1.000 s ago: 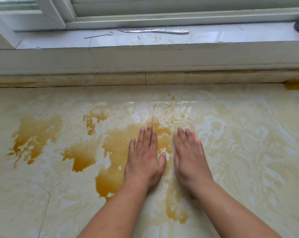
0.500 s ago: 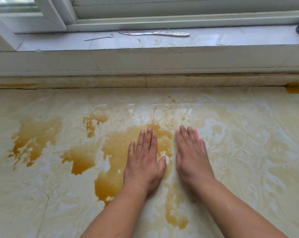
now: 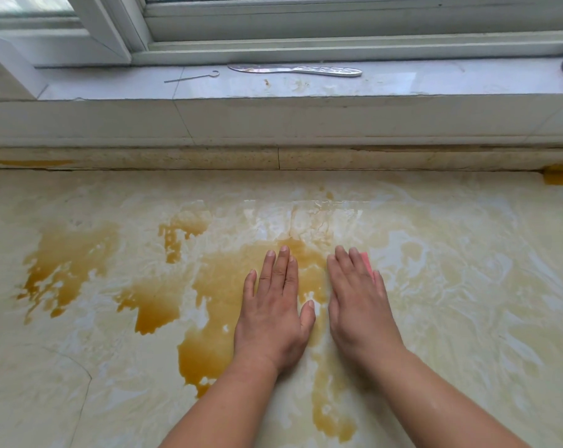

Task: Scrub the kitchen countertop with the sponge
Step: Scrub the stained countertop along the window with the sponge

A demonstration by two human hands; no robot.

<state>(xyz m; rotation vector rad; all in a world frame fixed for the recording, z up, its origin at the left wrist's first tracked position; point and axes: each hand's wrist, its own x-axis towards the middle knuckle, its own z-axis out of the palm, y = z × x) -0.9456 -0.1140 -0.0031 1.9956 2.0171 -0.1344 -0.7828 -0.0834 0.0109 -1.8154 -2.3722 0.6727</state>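
Observation:
The pale marbled countertop [image 3: 451,286] is wet and carries brown-orange stains [image 3: 157,305] across its left and middle. My left hand [image 3: 273,308] lies flat on the stained part, fingers straight, holding nothing. Beside it, my right hand [image 3: 361,305] presses flat on a pink sponge [image 3: 367,263]. Only a thin pink edge of the sponge shows past my fingers; the rest is hidden under my palm.
A raised ledge and a white windowsill [image 3: 435,82] run along the back of the counter. On the sill lie a metal knife-like tool [image 3: 296,70] and a thin wire hook [image 3: 192,77]. A yellow object [image 3: 561,179] sits at the far right edge.
Both hands stay flat in nearly the same spot on the counter. The view has tilted up slightly, showing more of the window frame.

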